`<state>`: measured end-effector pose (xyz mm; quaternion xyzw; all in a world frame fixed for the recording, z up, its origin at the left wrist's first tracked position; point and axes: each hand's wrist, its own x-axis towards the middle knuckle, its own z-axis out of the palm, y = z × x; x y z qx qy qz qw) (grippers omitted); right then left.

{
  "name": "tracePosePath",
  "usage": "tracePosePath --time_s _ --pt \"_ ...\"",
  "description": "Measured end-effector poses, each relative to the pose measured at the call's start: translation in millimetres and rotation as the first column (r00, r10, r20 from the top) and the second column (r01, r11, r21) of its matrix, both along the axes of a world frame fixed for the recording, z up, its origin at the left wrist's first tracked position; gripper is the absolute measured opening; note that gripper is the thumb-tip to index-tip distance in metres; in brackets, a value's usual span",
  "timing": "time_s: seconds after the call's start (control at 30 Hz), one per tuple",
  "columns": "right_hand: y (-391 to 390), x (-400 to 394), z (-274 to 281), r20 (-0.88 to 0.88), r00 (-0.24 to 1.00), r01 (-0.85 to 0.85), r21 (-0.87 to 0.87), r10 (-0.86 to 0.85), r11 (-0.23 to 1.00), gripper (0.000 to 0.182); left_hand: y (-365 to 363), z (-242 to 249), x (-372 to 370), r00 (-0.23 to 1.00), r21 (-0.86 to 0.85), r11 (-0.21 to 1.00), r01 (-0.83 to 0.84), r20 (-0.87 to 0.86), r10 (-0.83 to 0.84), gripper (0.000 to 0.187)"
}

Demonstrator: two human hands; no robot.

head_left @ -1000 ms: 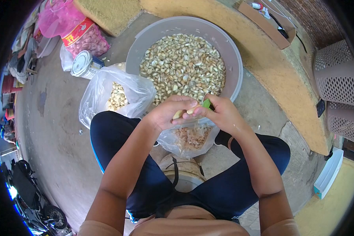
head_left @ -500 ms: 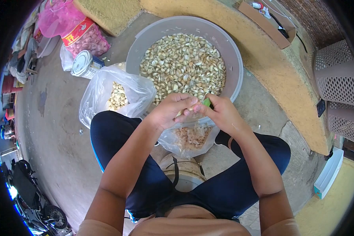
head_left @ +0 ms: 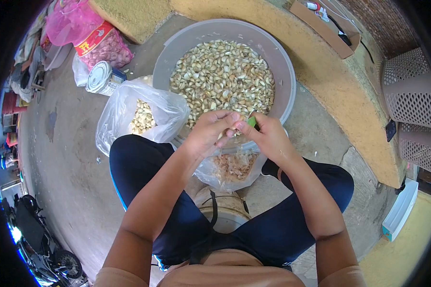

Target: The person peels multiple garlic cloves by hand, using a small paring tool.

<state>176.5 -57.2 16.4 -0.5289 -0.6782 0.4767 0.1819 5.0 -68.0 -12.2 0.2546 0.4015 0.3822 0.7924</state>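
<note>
Over the near rim of a large grey tub (head_left: 283, 62), both hands meet. My right hand (head_left: 268, 135) is closed around a small knife with a green handle (head_left: 252, 122); its blade is mostly hidden. My left hand (head_left: 210, 130) pinches a garlic clove, largely covered by the fingers, against the right thumb. Many unpeeled-looking garlic cloves (head_left: 220, 71) lie in the tub. Below the hands, a clear plastic bag (head_left: 207, 172) holds brown papery garlic skins (head_left: 232, 165). To the left, peeled pale cloves (head_left: 142, 117) sit inside an open white plastic bag (head_left: 112, 107).
A blue-and-white can (head_left: 100, 79) and a pink mesh sack of garlic (head_left: 110, 48) stand at the upper left. A yellow ledge (head_left: 330, 105) curves along the right, with a cardboard box (head_left: 321, 24) on it. A motorcycle (head_left: 38, 234) is at the lower left.
Both hands stay over the tub's near rim with slight finger movement. The left fingers have shifted a little around the clove, and the knife has tilted slightly.
</note>
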Motion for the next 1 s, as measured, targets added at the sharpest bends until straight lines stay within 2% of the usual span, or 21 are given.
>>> tracePosePath --time_s 0.2,0.3,0.4,0.5,0.6,0.8,1.0 --pt "2.0 3.0 -15.7 -0.164 0.979 0.118 -0.013 -0.119 0.993 0.041 0.0 8.2 3.1 0.999 -0.034 0.999 -0.026 -0.03 0.025 0.029" --pt "5.8 5.6 -10.0 -0.109 0.989 0.097 -0.054 -0.102 0.994 0.039 0.2 8.1 4.1 0.999 -0.039 0.999 -0.037 -0.017 0.037 0.029" --pt "4.9 4.5 -13.2 -0.193 0.974 0.114 -0.021 -0.116 0.993 0.033 1.3 3.2 1.7 0.999 -0.004 1.0 0.01 -0.043 -0.01 0.031" --pt "2.8 -0.1 -7.1 -0.265 0.944 0.208 0.012 -0.198 0.978 0.026 1.7 -1.4 -0.7 0.982 0.035 0.999 -0.004 -0.189 0.011 0.031" --pt "3.3 1.2 -10.4 -0.231 0.951 0.22 0.041 -0.205 0.975 0.023 0.5 1.8 6.6 0.93 0.108 0.994 -0.034 -0.361 0.071 0.026" --pt "3.1 2.8 -10.6 -0.107 0.976 0.2 0.112 -0.188 0.973 0.024 2.5 1.7 6.5 0.875 0.138 0.99 0.038 -0.483 0.034 0.028" --pt "2.5 1.3 -14.6 -0.156 0.968 0.221 0.146 -0.198 0.964 0.025 2.9 9.6 6.2 0.847 0.165 0.984 0.064 -0.53 0.034 0.023"
